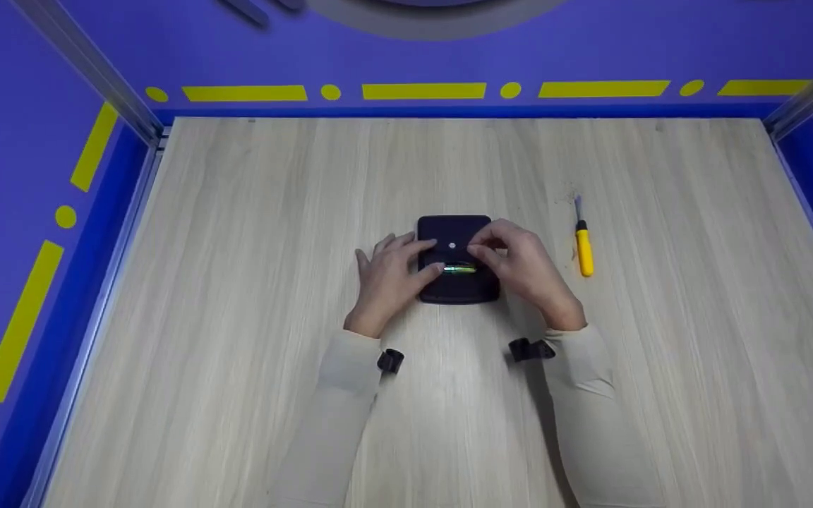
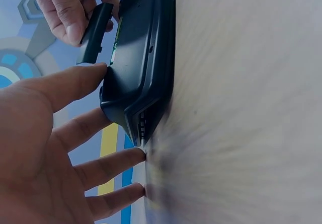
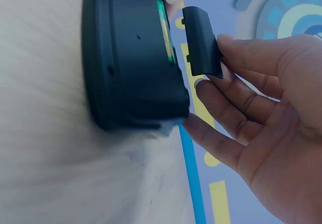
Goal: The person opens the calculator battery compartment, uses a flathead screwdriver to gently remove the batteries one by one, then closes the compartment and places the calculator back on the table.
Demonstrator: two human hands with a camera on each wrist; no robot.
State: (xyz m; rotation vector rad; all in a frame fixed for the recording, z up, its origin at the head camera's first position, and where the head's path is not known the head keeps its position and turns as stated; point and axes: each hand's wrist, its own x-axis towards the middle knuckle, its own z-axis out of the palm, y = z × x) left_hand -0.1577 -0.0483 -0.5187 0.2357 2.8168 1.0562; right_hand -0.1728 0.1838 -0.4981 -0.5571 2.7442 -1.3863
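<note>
A black desktop device [image 1: 457, 288], likely a calculator lying face down, sits mid-table with its battery slot facing up. Inside the slot shows a green and gold battery [image 1: 459, 269]. My right hand [image 1: 525, 267] pinches a slim black battery cover [image 3: 202, 43] with small tabs between thumb and fingers, just above the slot; its little finger is right at the device's edge. My left hand [image 1: 391, 279] rests along the device's left side, fingers spread and nearly straight, the thumb tip beside the battery.
A screwdriver with a yellow handle [image 1: 585, 252] lies on the wooden table [image 1: 251, 282] to the right of the device. Blue panels with yellow marks [image 1: 423, 91] stand behind the table and at its sides.
</note>
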